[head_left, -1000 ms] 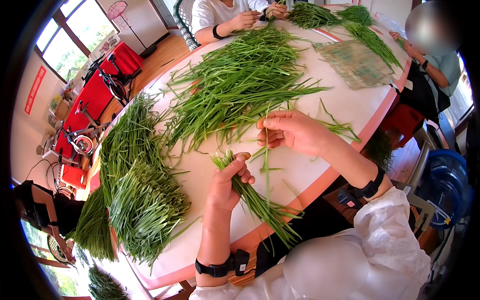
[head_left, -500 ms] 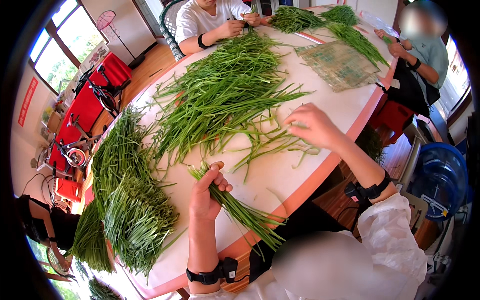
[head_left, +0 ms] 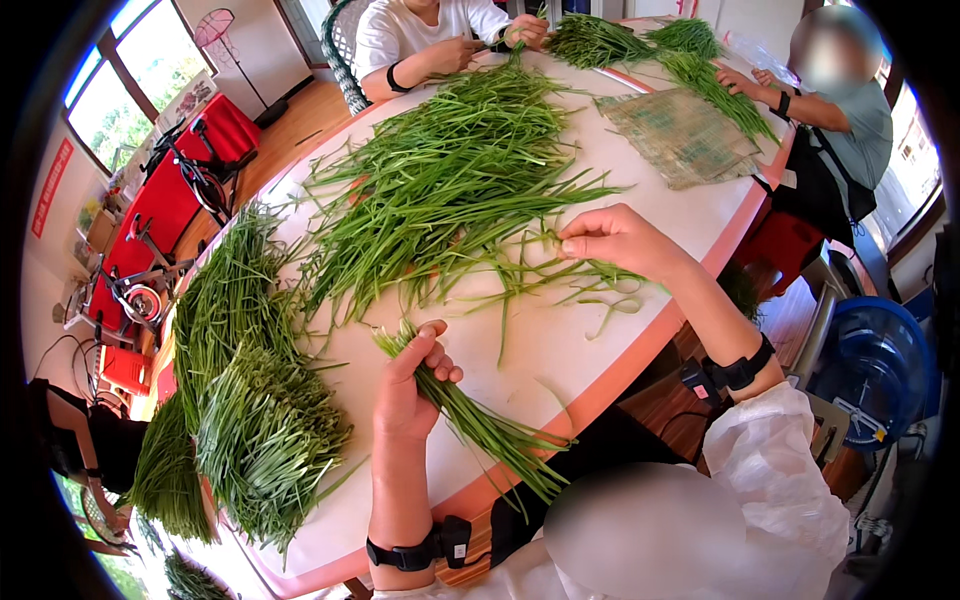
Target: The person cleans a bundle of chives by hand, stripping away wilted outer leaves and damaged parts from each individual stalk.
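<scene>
My left hand is wrapped round a small bunch of garlic chives, pale stem ends poking out above the thumb and green leaves trailing over the table's near edge. Over the loose strands, my right hand is closed in a pinch at the edge of the big heap of chives. What its fingertips hold, if anything, is too small to make out. Scattered single chives lie beneath and beside it. To the left, thick piles of chives rest with their ends lined up.
The white table has a pink rim. A person in white handles chives across it; another person reaches toward chives at the right. A worn woven mat lies between. A blue basin stands right of my seat.
My right hand has moved slightly left and its fingers have closed into a pinch at the heap. My left hand keeps its bunch. The person at right has reached forward onto the chives.
</scene>
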